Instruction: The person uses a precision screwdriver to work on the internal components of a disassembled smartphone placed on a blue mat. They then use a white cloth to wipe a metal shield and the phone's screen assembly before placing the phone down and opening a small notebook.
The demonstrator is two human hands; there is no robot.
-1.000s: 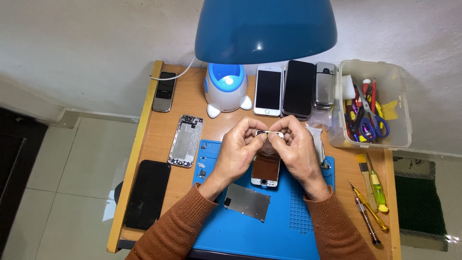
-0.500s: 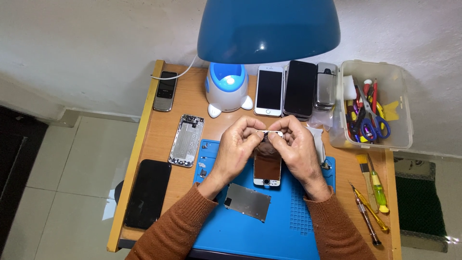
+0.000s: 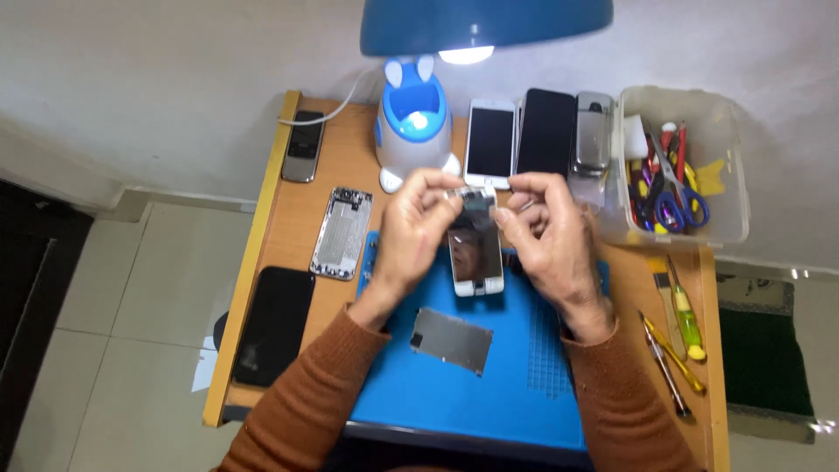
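- wooden desk (image 3: 288, 210) under a blue lamp (image 3: 486, 24) is bearing a blue mat (image 3: 437, 385).
- left hand (image 3: 418, 229) and right hand (image 3: 549, 232) are pinching the phone screen (image 3: 476, 245) top, over the mat's far edge.
- judged step: inspecting the panel; next calls for steady fingertip grip.

wooden desk (image 3: 288, 188), white wall (image 3: 175, 79), tiled floor (image 3: 131, 332)

Work mat (image 3: 524, 385) at table (image 3: 288, 218) front centre. Metal plate (image 3: 451, 339) on mat. Phone screen (image 3: 475, 253) above mat, between left hand (image 3: 418, 234) and right hand (image 3: 549, 234). Phone housing (image 3: 342, 232) left of mat. Tool tub (image 3: 677, 166) at right rear; screwdrivers (image 3: 677, 336) in front of it.
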